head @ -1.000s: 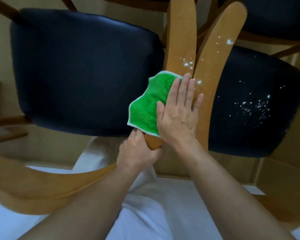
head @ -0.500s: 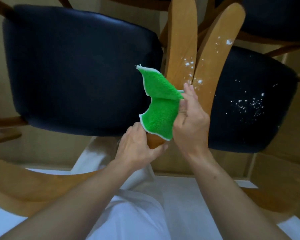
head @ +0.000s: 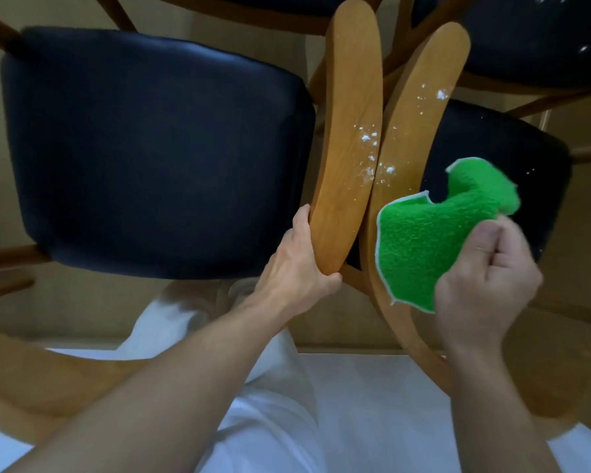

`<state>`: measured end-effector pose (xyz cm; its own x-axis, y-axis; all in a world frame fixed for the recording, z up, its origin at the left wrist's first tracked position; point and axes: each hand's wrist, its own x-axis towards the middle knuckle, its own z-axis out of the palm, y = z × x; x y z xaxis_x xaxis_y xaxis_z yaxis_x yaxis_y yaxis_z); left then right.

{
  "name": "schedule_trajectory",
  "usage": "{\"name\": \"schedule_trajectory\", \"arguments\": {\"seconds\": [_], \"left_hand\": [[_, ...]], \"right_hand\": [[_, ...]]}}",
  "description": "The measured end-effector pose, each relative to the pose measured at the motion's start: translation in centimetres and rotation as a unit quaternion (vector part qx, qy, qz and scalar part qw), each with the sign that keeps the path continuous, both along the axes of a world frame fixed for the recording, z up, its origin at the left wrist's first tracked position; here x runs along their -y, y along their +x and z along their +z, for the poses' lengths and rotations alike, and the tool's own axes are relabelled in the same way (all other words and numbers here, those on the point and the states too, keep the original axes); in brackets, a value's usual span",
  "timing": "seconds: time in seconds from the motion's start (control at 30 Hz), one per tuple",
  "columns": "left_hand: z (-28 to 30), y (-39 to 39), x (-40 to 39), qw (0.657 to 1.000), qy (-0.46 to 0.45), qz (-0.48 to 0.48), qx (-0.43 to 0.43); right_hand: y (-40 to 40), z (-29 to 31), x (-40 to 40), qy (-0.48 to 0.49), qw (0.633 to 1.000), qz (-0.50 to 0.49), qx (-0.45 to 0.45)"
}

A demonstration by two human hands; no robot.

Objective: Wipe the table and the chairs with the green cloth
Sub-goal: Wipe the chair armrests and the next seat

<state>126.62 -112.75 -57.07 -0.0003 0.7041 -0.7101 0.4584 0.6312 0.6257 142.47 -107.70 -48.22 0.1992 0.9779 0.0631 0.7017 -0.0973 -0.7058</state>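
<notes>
1. Pale flooring and the wooden frames of several chairs fill the downward view. Two dark padded seats dominate: the left seat and the right seat.
2. Between the seats stand two curved wooden armrests, side by side and almost touching: the left armrest and the right armrest. White powder is scattered on both, thickest where they meet.
3. Left hand: closed around the near end of the left armrest, thumb under its tip. It steadies the chair, as it did a second ago.
4. Right hand: fingers curled, gripping the green cloth by one edge. The image is motion-blurred, so finger detail cannot be told.
5. Cloth position: bunched, in front of the near part of the right armrest and the edge of the right seat. Whether it touches either surface cannot be told.
6. Change: one second ago the right hand lay flat, pressing the cloth on the armrests. Half a second ago it had pinched the cloth up off the wood. The cloth has now travelled to the right, clear of the left armrest.
7. Meaning for the task: the pass left the powder on both armrests largely in place. A few white specks show on the right seat, and more on a far seat.
8. Judgement: chair wiping is at an early stage. The cloth is probably being regrouped for a new stroke on the right armrest or right seat.
</notes>
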Motion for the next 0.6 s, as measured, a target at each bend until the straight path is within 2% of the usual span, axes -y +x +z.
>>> {"name": "schedule_trajectory", "arguments": {"seconds": [0.13, 0.2, 0.27, 0.37, 0.5, 0.6], "left_hand": [[-0.3, 0.0, 0.7, 1.0, 0.02, 0.015, -0.006], [-0.3, -0.1, 0.9, 0.999, 0.028, 0.023, -0.008], [0.0, -0.4, 1.1, 0.999, 0.035, 0.037, -0.009], [0.4, -0.7, 1.4, 0.996, 0.042, 0.078, -0.018], [0.2, -0.4, 1.6, 0.993, 0.063, 0.074, -0.062], [0.0, -0.2, 1.6, 0.992, 0.067, 0.068, -0.088]], "right_hand": [[-2.2, -1.3, 0.9, -0.035, 0.998, 0.004, -0.051], [-3.4, -1.8, 1.0, -0.041, 0.997, 0.04, -0.05], [-4.3, -2.7, 1.1, -0.084, 0.99, 0.112, -0.006], [-6.1, -4.6, 1.7, -0.165, 0.956, 0.233, 0.067], [-6.1, -7.1, 0.8, -0.093, 0.945, 0.292, 0.118], [-6.5, -8.2, -2.7, -0.081, 0.933, 0.318, 0.15]]}}
